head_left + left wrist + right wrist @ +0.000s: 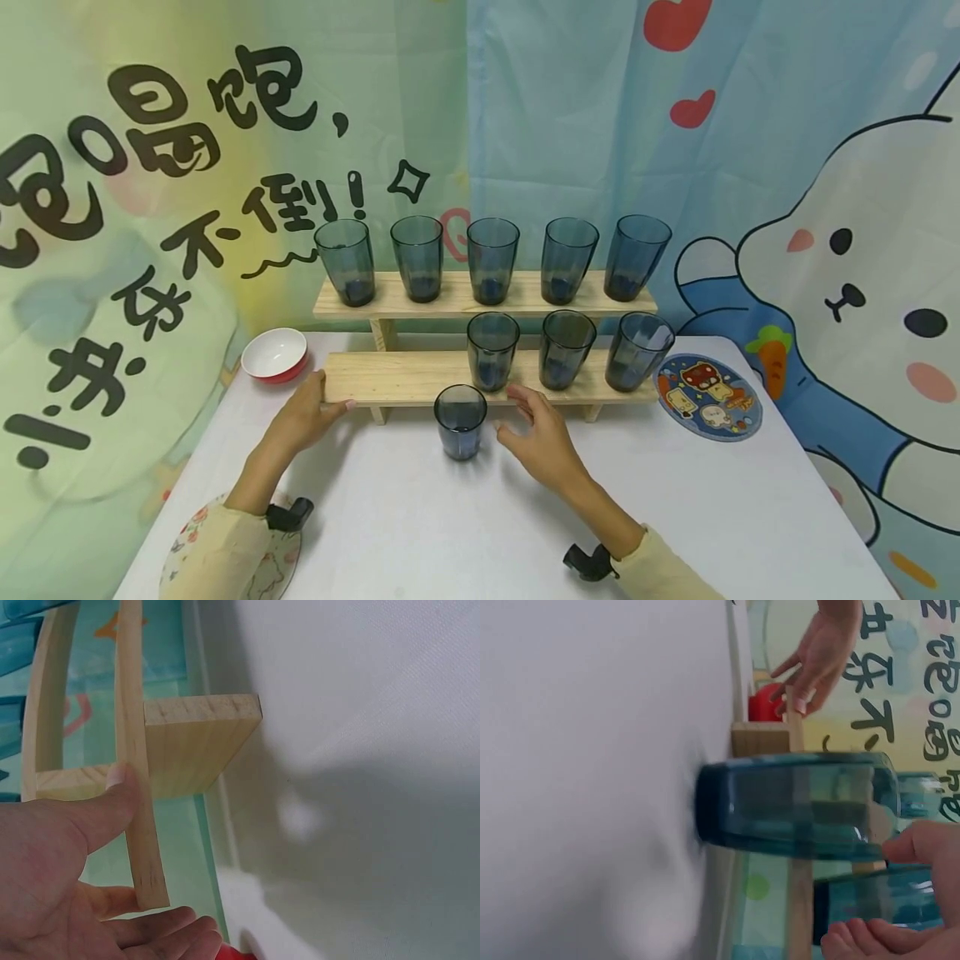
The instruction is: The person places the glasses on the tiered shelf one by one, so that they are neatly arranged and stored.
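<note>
A two-tier wooden shelf (397, 379) stands at the back of the table. My left hand (306, 414) holds the left end of its lower board; in the left wrist view the thumb (112, 814) lies against the board's edge, the forefinger at its end. On the white cloth before the shelf stands an upright blue glass (461, 423). To its right my right hand (542, 440) is spread loosely, nothing held, with a gap between thumb and glass in the head view. In the right wrist view the thumb overlaps the rim of that glass (795, 806); contact is unclear.
Several blue glasses (492, 262) line the upper board. Three more (567, 350) stand on the lower board's right part. A red and white bowl (274, 354) sits left of the shelf. Round mats lie at right (708, 398) and front left (281, 562).
</note>
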`<state>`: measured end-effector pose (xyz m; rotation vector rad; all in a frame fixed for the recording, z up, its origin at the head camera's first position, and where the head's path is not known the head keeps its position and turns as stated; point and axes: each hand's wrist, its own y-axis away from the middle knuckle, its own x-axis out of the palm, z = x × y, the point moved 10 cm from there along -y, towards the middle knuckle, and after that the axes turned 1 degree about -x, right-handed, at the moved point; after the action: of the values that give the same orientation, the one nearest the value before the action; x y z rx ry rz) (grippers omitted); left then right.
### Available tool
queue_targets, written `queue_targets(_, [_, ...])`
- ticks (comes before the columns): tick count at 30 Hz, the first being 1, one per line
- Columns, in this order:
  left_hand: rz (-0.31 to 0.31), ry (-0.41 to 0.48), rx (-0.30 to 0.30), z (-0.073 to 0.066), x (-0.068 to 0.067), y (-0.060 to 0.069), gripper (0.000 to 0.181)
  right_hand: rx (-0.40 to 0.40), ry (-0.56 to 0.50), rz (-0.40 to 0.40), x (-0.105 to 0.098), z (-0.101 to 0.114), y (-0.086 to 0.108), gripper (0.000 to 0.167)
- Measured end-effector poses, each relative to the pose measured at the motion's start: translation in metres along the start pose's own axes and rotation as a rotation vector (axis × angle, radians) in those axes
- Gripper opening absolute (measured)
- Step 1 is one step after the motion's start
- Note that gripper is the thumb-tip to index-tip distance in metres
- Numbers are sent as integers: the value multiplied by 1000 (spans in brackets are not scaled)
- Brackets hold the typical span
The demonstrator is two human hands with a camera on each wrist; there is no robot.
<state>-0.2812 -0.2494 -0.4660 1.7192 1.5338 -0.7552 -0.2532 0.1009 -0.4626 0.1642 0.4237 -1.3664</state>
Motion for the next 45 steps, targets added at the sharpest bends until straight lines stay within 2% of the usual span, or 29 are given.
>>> queue_targets(4, [2,-1,4,0,1,-1,83,-2,-20,42,16,-2,4,66])
queue_targets(16, [15,-3,-4,1,1,-1,86,-32,-54,55,50,-9,0,92])
queue_targets(35, [7,1,-3,-1,-1,0,85,-56,-45,-22,57,-13,0,91])
queue_targets(45, [6,16,-2,-3,-2,2,84,-90,13,-55,58,-10,1,89])
